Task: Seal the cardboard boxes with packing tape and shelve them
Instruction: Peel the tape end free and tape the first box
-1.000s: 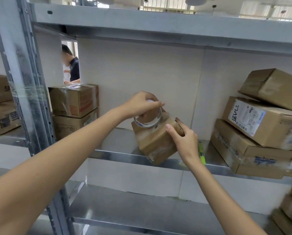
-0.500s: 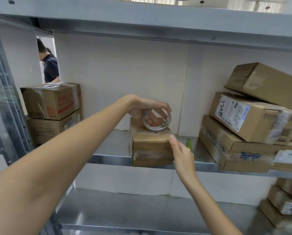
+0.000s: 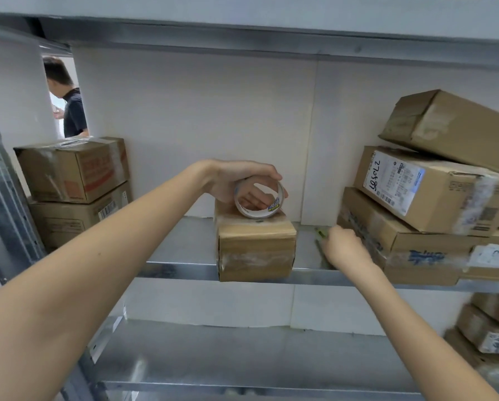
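**Small box on the metal shelf, tape roll held on top**

Metal shelving (image 3: 181, 269) fills the view, backed by white wall panels. At the front edge of the middle shelf sits a small cardboard box (image 3: 256, 250), upright, its top and front face covered with clear tape. The left hand (image 3: 236, 183) reaches over it, fingers curled round a roll of packing tape (image 3: 258, 202) that stands on edge on the box top, fingers showing through the roll's core. The right hand (image 3: 343, 248) is well apart from the left, low on the shelf to the right of the box, over a green object (image 3: 321, 233) lying on the metal; blur hides whether its fingers close on it. Just beyond that hand is a stack of larger boxes (image 3: 433, 204), the uppermost tilted, one with a white shipping label. On the left end of the shelf two more boxes (image 3: 74, 172) are stacked. Behind them, through a gap, a person in a dark shirt (image 3: 73, 111) stands. More boxes (image 3: 485, 328) lie on the lower shelf at the right.
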Available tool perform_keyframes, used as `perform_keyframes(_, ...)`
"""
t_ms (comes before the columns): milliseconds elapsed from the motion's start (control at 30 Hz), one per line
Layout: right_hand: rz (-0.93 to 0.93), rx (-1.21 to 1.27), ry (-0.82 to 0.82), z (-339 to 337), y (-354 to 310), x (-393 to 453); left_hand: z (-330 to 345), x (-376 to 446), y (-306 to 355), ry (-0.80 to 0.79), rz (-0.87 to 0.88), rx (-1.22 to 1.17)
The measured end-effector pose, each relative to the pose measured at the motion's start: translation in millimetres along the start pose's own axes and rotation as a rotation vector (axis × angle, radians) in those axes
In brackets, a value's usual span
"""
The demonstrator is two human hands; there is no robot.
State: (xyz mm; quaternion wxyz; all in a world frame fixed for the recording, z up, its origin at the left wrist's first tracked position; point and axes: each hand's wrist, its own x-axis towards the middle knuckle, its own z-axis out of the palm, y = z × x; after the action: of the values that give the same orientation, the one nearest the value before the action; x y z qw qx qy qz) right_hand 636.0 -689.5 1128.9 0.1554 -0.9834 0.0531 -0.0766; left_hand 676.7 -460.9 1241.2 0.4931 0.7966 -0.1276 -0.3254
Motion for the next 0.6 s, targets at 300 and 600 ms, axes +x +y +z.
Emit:
perform_keyframes(300, -0.108, 0.705, -0.159, -88, -3, -28, 1, 2, -5, 0.042, 0.023, 0.008)
perform_keyframes(600, -0.133, 0.58, -0.195, -93, -26, -34, 1, 2, -7, 0.043, 0.04, 0.01)
